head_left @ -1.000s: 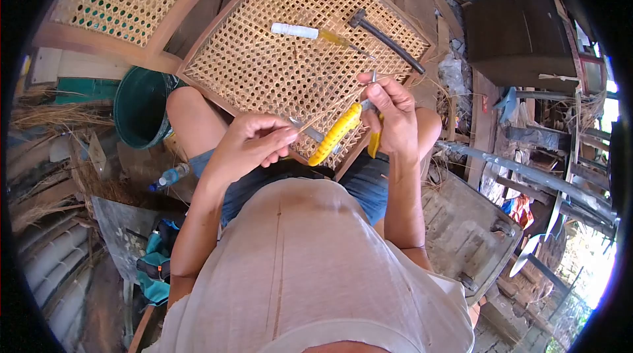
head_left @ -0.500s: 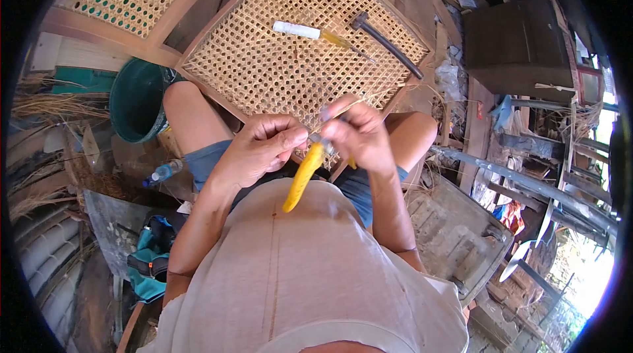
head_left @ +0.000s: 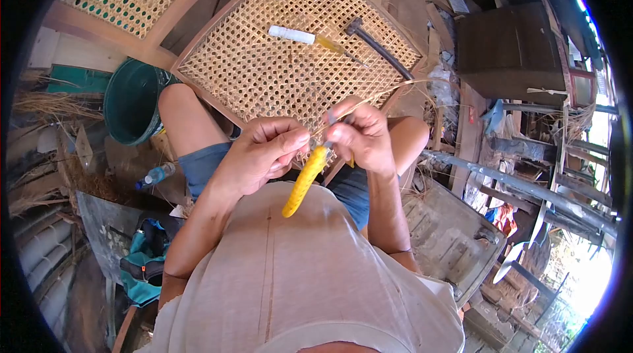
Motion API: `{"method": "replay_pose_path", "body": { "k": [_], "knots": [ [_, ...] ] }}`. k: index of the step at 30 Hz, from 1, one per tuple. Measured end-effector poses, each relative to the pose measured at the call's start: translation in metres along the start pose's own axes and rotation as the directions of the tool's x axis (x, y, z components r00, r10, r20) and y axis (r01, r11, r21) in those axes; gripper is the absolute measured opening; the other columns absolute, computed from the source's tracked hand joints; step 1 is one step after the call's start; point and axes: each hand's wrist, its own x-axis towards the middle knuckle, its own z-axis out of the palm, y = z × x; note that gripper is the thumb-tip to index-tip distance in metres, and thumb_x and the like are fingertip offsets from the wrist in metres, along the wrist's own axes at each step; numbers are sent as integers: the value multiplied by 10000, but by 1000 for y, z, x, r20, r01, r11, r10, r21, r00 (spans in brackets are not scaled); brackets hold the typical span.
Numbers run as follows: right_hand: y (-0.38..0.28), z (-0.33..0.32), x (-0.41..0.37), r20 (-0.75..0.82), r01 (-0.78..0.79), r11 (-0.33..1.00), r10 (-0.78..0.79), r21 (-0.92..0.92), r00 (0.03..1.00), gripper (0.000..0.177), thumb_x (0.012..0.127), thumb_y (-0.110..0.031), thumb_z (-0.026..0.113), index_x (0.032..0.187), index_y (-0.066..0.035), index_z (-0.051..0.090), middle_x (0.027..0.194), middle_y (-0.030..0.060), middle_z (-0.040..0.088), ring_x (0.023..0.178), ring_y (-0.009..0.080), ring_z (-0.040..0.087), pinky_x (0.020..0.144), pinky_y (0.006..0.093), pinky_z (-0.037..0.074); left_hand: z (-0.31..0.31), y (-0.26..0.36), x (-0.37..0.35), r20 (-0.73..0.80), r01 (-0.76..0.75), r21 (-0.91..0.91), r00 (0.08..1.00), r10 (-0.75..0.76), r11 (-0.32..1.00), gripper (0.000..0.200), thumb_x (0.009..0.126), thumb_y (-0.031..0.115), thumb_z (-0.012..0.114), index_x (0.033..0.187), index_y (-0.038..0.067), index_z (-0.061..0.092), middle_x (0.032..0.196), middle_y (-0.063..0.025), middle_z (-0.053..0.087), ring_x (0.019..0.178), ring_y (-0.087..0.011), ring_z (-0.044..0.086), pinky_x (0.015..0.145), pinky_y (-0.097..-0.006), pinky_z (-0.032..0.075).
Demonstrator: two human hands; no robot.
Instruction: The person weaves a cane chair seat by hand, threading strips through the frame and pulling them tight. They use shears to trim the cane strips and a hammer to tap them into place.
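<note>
Pliers with yellow handles (head_left: 305, 183) hang from my right hand (head_left: 362, 139), whose fingers are closed around them near the pivot. A bit of grey metal shows above the fingers. A thin cane strand (head_left: 377, 94) also runs through that hand and trails off to the right. My left hand (head_left: 267, 152) is pinched shut just left of the pliers, apparently on the strand's other end; the fingertips mostly hide it. Both hands are over my lap, at the near edge of a woven cane panel (head_left: 264, 76) in a wooden frame.
On the panel lie a screwdriver-like tool (head_left: 316, 41) with a white and amber handle and a dark-headed hammer (head_left: 379, 48). A green bucket (head_left: 135, 102) stands left of my knee, near a plastic bottle (head_left: 156, 175). Another caned frame (head_left: 115, 36) is at upper left.
The view has shifted slightly. My right hand has turned a little, the pliers with it, and the strand now shows more clearly. My left hand keeps its pinch.
</note>
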Motion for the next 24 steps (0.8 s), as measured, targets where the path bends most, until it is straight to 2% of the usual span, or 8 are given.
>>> {"method": "replay_pose_path", "body": {
  "k": [4, 7, 11, 13, 16, 18, 21, 24],
  "knots": [
    [-1, -15, -2, -28, 31, 997, -29, 74, 999, 187, 939, -60, 740, 1101, -19, 657, 921, 25, 693, 595, 34, 540, 506, 194, 418, -2, -3, -6, -47, 20, 41, 999, -18, 999, 271, 1039, 274, 639, 922, 32, 672, 627, 76, 439, 507, 11, 320, 439, -184, 248],
    [-5, 9, -4, 72, -33, 994, 41, -100, 997, 189, 942, -75, 743, 1116, -27, 687, 949, 20, 686, 888, 70, 622, 763, 238, 512, 0, -4, -3, -31, -6, 57, 999, 8, 998, 269, 1039, 264, 640, 919, 26, 672, 620, 74, 439, 505, 8, 326, 441, -183, 249],
    [-1, -8, -4, -52, 65, 997, -67, -53, 996, 184, 943, -80, 741, 1108, -16, 693, 903, 29, 707, 710, 51, 606, 611, 210, 489, -2, -3, -6, -8, 24, -39, 1000, -24, 999, 257, 1030, 245, 650, 912, 17, 657, 614, 70, 445, 491, 6, 333, 425, -177, 259],
    [-3, -26, 2, -91, 150, 988, -152, -31, 984, 163, 962, -103, 719, 1084, 2, 693, 821, 75, 706, 448, 27, 449, 417, 200, 362, -3, -3, -8, -5, 61, -70, 998, -61, 996, 251, 1023, 233, 658, 907, 11, 639, 611, 72, 442, 475, 3, 333, 408, -167, 268],
    [-10, -21, 1, -96, 117, 993, -120, -31, 988, 191, 966, -127, 721, 1104, 4, 696, 843, 66, 712, 469, 27, 461, 436, 196, 370, -1, -3, -4, 8, 27, -26, 1000, -26, 999, 259, 1034, 232, 640, 892, 15, 649, 623, 65, 466, 478, 2, 350, 405, -180, 259],
    [-10, -14, -4, -94, -47, 988, 33, -149, 995, 226, 965, -155, 731, 1117, 9, 705, 844, 37, 709, 506, 21, 477, 448, 195, 366, 5, 5, -1, -135, -66, 414, 982, 133, 908, 223, 1024, 181, 655, 883, 9, 671, 658, 71, 500, 524, 10, 372, 446, -187, 273],
    [3, -6, -6, -154, -173, 955, 139, -240, 978, 240, 960, -177, 742, 1104, 13, 718, 838, -3, 702, 579, 37, 518, 499, 209, 393, -11, -7, 0, -158, -225, 625, 901, 404, 747, 173, 998, 123, 684, 878, -1, 689, 679, 83, 520, 583, 14, 390, 497, -194, 286],
    [24, -19, -6, -71, -248, 875, 241, -416, 968, 258, 964, -197, 737, 1131, -1, 721, 867, 16, 710, 679, 56, 562, 601, 229, 442, -23, -7, -3, -311, -126, 718, 822, 478, 684, 139, 967, 76, 706, 862, -13, 687, 664, 89, 510, 609, 18, 389, 524, -198, 287]
  ]
}}
